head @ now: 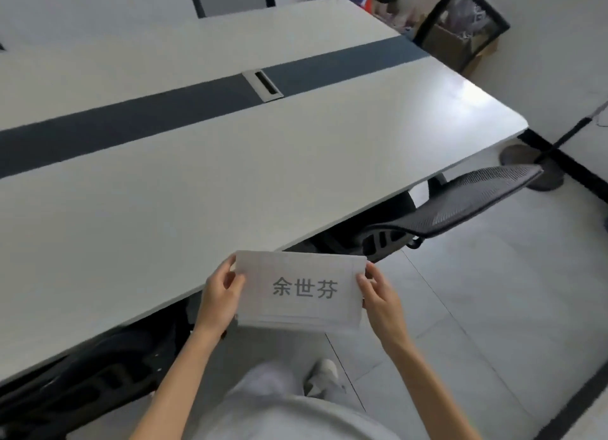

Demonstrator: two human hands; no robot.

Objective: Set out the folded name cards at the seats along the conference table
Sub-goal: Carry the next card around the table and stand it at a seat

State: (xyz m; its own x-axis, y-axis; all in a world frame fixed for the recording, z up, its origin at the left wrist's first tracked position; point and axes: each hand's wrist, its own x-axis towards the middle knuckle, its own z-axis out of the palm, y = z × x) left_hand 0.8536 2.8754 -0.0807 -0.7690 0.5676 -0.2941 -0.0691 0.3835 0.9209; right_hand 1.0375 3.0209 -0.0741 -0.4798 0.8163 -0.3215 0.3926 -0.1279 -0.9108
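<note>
Your left hand (pixel 221 294) and right hand (pixel 378 294) pinch the cards (pixel 301 291) by their short edges, just off the counter (pixel 230 163): light, floppy paper, so grip gently.

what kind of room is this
Most likely an office meeting room. A long white conference table with a dark centre strip carries a metal cable port, black mesh office chairs are tucked under its edge, and both hands hold a stack of white printed name cards.
</note>
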